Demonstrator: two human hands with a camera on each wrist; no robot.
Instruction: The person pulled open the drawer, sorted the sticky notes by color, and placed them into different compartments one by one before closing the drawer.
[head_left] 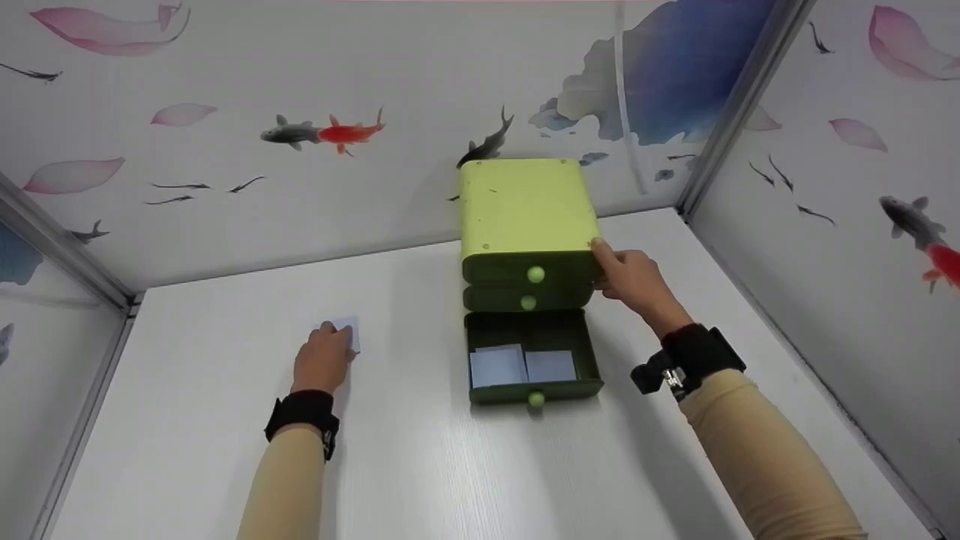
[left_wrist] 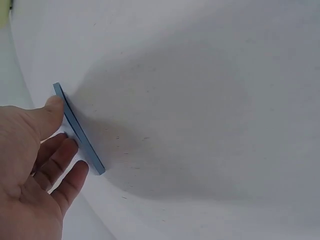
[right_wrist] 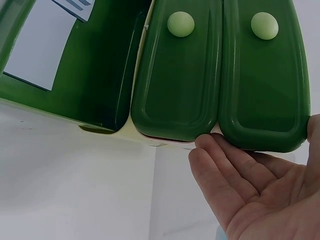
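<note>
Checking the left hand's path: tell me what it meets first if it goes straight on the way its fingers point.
The left hand already touches the blue card at its fingertips. Beyond it, only bare white table shows up to the fish-patterned wall, though depth is hard to judge.

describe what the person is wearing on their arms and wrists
Both arms are in long beige sleeves that reach to the wrists. The left hand and the right hand are bare, with no gloves. Each wrist carries a wide black strap; the right one has a small black and silver camera mount on its side.
</note>
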